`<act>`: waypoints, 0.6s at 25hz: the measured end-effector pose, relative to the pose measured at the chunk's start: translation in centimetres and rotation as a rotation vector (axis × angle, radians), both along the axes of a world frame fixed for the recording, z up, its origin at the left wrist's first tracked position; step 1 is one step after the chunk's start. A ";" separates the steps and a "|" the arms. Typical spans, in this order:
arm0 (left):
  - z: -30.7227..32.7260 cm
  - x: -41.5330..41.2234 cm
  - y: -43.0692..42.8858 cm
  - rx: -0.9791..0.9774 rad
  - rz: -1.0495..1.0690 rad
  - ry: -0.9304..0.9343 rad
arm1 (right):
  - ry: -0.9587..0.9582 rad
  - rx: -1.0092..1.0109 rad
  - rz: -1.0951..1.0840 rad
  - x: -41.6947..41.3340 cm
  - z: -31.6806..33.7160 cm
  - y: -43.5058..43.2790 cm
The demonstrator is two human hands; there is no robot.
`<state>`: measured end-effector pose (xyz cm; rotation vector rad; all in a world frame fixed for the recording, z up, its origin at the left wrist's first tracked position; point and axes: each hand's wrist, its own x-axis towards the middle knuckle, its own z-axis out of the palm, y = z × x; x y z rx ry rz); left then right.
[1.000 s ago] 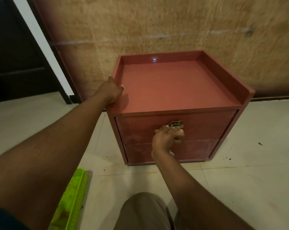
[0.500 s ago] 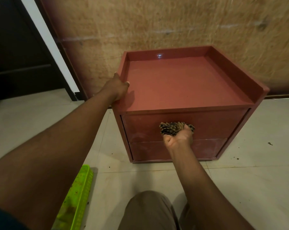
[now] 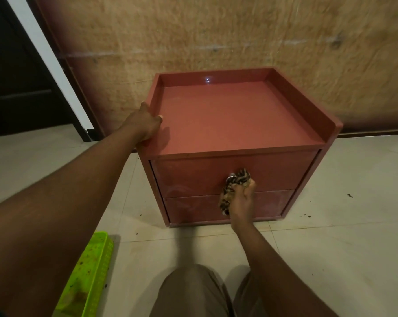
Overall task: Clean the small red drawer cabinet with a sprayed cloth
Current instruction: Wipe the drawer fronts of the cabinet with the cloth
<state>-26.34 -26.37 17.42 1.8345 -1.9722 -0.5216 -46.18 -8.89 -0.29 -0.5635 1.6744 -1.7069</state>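
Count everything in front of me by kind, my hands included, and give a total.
Red cabinet: 1
Drawers: 2, the upper drawer and the lower drawer
Patterned cloth: 1
Green basket: 1
Hands: 2, the left hand and the right hand
Total: 7

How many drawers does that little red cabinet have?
2. The upper drawer lies just under the cabinet top. The lower drawer is beneath it, near the floor. The right hand and its cloth cover part of both fronts.
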 end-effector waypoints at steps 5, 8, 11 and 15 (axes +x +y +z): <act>0.1 -0.1 0.3 0.003 -0.001 -0.033 | -0.880 -0.064 -0.129 1.6 1.4 -1.8; 0.3 -0.1 0.3 -0.009 0.005 -0.054 | -1.058 -0.016 -0.084 0.3 0.9 -1.3; 0.1 -0.3 0.4 -0.016 0.002 -0.061 | -1.087 0.033 -0.133 -0.3 -2.3 0.1; 0.1 -0.4 0.4 -0.029 0.010 -0.061 | -1.135 0.125 -0.085 -0.5 -5.0 -1.3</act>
